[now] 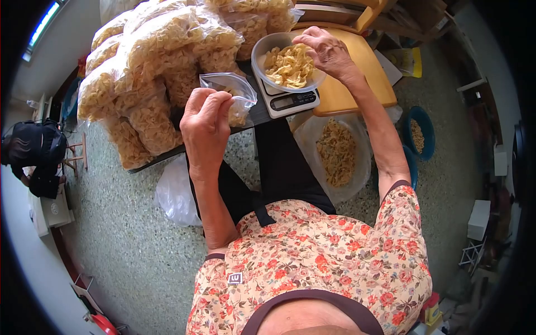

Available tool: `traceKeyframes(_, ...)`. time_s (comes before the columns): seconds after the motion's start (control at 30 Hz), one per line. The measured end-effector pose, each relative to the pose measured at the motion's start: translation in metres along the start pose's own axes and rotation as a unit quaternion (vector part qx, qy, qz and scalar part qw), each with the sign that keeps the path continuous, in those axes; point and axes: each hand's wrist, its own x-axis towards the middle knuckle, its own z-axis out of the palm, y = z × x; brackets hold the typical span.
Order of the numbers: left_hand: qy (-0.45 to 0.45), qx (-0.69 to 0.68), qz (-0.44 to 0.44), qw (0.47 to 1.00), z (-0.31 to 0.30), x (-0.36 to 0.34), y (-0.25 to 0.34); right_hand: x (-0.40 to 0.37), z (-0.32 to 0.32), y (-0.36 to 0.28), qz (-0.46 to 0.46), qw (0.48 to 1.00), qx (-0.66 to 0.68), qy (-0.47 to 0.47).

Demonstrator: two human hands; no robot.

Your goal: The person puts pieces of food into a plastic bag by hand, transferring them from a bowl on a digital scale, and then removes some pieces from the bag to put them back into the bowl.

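Note:
My left hand [206, 125] is closed in a pinch on the edge of a clear zip bag [231, 86], whose mouth gapes and which has some pale dried pieces inside. My right hand [326, 51] is over the right rim of a round clear bowl [257, 56], its fingers bent; whether they hold a piece is too small to tell. Pale yellow dried strips [290, 64] lie in the bowl. Under the bowl is a white kitchen scale [312, 102] with a grey display.
Filled clear bags [162, 50] are piled at the upper left. A wooden chair [365, 67] stands right of the scale. Below it is a plastic-lined container [357, 184] of dried pieces, with a blue basin [429, 134] further right. A white plastic bag [176, 192] lies on the floor.

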Motion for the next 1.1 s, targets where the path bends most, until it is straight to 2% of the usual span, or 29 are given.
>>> traceKeyframes(0.07,-0.001,0.004,0.002,1.000,0.002,0.001,0.000,0.004,0.003,0.001,-0.035,0.997,-0.065,-0.015)
traceKeyframes(0.17,-0.002,0.008,0.004,1.000,0.003,0.002,-0.003,0.015,0.008,0.000,-0.037,0.990,-0.123,-0.055)
traceKeyframes(0.27,-0.003,0.012,0.015,1.000,0.005,0.002,-0.009,0.016,0.009,-0.006,-0.038,0.989,-0.133,-0.049)
traceKeyframes(0.37,-0.007,0.011,-0.017,1.000,0.006,0.002,-0.006,0.015,0.011,-0.005,-0.026,0.992,-0.120,-0.035)
traceKeyframes(0.47,-0.010,0.013,-0.012,1.000,0.006,0.002,-0.007,0.013,0.013,-0.001,-0.036,0.994,-0.102,-0.010)
traceKeyframes(0.77,-0.014,0.009,-0.004,1.000,0.004,0.002,-0.002,0.006,0.002,-0.011,-0.070,0.979,-0.176,0.070)
traceKeyframes(0.87,-0.015,0.038,0.032,0.999,0.001,0.001,-0.003,0.004,-0.006,-0.013,-0.037,0.989,-0.130,0.064)
traceKeyframes(1.0,-0.005,0.006,0.008,1.000,0.000,0.000,0.005,0.005,-0.011,-0.015,0.017,0.994,-0.049,0.099)
traceKeyframes(1.1,-0.010,0.011,0.009,1.000,-0.001,0.000,0.006,0.007,-0.013,-0.013,0.096,0.980,0.131,0.111)
